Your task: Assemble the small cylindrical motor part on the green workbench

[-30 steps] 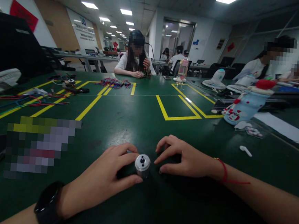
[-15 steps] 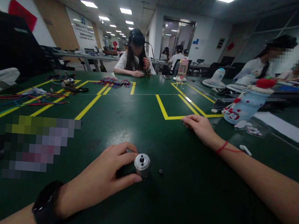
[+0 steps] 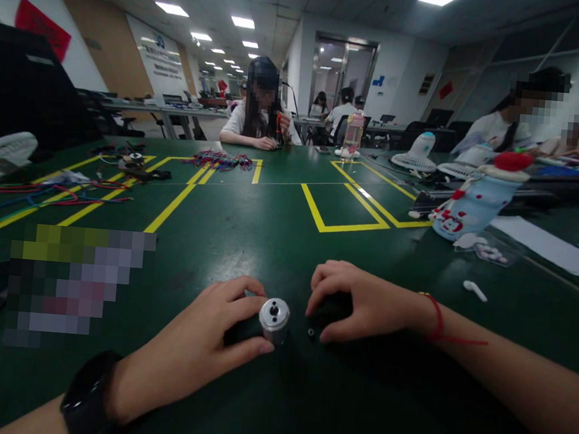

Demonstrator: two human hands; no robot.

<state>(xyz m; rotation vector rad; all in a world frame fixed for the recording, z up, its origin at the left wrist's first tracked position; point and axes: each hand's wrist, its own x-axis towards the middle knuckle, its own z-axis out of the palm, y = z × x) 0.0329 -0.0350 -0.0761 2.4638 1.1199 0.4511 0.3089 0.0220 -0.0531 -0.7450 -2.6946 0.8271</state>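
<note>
On the dark green worktop the left hand has its grip closed around a small motor lying on its side, silver end cap facing the wearer, thumb and fingers curled over the black body. Just to its right a tiny black ring lies on the surface. The right hand rests palm down beside it, fingers curled over something dark; whether that grip holds anything, I cannot tell. Further right lies a small white earbud.
</note>
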